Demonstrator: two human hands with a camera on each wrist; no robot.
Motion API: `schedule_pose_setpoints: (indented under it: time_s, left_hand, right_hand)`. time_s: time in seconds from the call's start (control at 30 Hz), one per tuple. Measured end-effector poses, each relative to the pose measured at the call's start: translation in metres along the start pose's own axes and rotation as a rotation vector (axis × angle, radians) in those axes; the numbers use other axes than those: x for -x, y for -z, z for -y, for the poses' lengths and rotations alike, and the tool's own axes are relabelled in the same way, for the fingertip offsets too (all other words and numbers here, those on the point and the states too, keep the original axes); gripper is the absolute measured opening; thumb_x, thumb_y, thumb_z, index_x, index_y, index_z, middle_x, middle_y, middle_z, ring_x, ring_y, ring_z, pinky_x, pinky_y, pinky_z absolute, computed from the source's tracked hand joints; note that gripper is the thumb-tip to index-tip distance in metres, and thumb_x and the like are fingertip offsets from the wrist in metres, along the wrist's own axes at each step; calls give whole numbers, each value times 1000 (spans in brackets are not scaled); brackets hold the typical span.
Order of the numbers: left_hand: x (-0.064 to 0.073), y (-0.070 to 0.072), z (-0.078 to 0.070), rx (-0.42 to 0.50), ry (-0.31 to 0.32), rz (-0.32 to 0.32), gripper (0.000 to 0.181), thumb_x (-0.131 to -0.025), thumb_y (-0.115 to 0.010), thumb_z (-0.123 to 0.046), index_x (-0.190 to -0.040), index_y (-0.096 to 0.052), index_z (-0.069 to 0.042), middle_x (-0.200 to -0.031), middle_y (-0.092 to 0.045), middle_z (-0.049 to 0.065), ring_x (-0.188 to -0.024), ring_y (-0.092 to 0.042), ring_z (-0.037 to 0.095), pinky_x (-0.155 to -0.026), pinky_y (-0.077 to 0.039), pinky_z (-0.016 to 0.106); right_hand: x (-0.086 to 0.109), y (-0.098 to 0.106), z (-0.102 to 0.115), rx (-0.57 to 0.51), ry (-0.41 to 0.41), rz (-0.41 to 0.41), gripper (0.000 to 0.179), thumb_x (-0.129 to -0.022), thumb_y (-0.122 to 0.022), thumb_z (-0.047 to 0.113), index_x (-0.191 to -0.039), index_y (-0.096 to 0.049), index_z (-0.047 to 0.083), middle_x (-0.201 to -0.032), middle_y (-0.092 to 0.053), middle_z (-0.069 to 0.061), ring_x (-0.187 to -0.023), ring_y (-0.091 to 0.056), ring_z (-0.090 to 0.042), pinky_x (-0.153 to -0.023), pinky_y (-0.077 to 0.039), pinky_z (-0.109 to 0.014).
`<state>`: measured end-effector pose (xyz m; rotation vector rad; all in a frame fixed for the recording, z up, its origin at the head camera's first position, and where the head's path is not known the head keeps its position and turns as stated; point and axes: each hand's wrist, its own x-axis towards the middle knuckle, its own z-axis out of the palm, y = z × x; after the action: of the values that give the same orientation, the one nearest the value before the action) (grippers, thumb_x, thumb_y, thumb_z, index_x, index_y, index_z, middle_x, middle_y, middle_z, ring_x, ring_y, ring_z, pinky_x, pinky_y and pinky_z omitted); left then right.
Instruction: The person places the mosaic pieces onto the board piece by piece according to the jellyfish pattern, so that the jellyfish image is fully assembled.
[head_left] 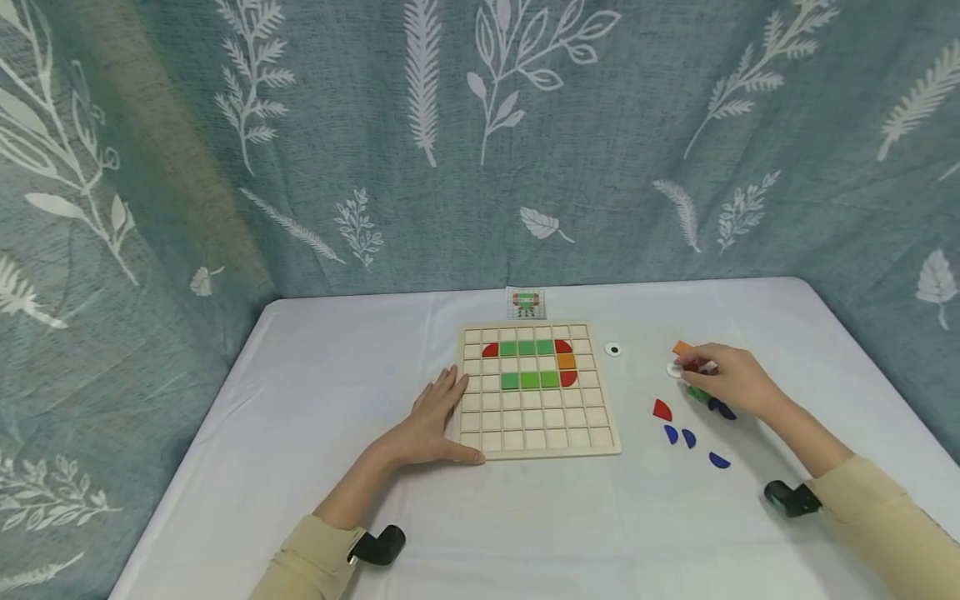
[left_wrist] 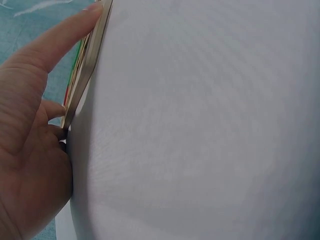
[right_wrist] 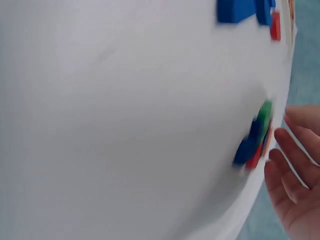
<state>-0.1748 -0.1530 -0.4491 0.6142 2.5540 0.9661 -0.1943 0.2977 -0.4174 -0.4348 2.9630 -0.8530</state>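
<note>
A pale wooden grid board [head_left: 491, 421] lies on the table. Green squares [head_left: 529, 380], red quarter-rounds [head_left: 569, 378] and an orange square [head_left: 566, 361] fill some of its cells. Along the board's left side lie the fingers of my left hand [head_left: 431, 425], with the thumb at the near left corner; the thumb [left_wrist: 65, 40] shows against the edge in the left wrist view. My right hand [head_left: 726, 379] hovers over a small pile at the right, fingers loosely bent. By its fingertips is a white round piece [head_left: 673, 370]; green [head_left: 699, 393], orange [head_left: 682, 347] and dark blue pieces [head_left: 722, 408] lie around it.
A small picture card [head_left: 526, 303] lies behind the board. Right of the board is a white disc with a black dot [head_left: 613, 349]. A red quarter-round [head_left: 662, 410] and several blue half-rounds [head_left: 719, 460] lie nearer me. A leaf-patterned curtain [head_left: 450, 208] hangs behind the table.
</note>
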Motion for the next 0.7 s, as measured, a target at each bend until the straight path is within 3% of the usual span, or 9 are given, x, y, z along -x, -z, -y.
schedule_pose_setpoints:
  time_s: [0.17,0.3,0.7]
  left_hand:
    - [1,0,0,3,-3,-6,122,-70,-86,-45,-156,-11,-3,-162,5,15,-148,9,26,-119,4,46]
    - [1,0,1,7,-11,-6,122,-70,-86,-45,-156,-11,-3,-162,6,15,-148,9,26,-119,4,46]
    - [0,-1,1,1,-18,-4,123,-69,-86,-46,-156,-9,-5,-162,7,14,-148,10,25,-119,5,45]
  right_hand:
    - [8,4,-11,19,-48,4,26,-90,-70,11,-113,-69,0,-110,-64,-21,-96,-61,-37,-76,-55,-48]
    - [6,0,-15,30,-32,-25,29,-88,-72,11,-114,-67,-1,-110,-63,-22,-96,-60,-37,-77,-55,-49]
    - [-6,-7,-14,13,-77,-36,32,-88,-74,19,-111,-68,-2,-98,-66,-14,-87,-57,-28,-70,-51,-36]
